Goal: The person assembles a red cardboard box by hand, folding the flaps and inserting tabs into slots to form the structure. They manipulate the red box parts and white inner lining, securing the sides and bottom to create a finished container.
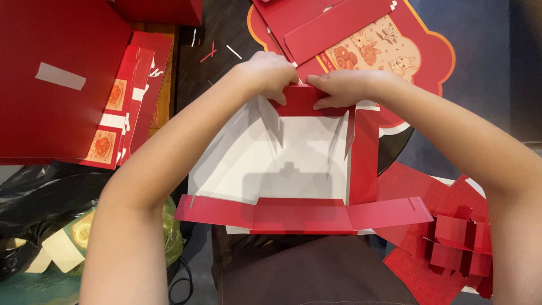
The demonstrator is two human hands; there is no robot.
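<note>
A red cardboard box with a white inside (282, 164) sits half folded in front of me, its near flap (305, 214) lying flat and open. My left hand (271, 73) and my right hand (344, 87) both pinch the red far flap (302, 100) at the top edge of the box, fingers pressed on the fold. The right side wall (364, 158) stands up; the left wall leans outward.
A stack of flat red box blanks (62, 85) lies at the left. Printed red lids with rabbit pictures (372, 45) lie beyond the box. A red divider insert (451, 243) rests at the right. A black plastic bag (39, 197) sits at lower left.
</note>
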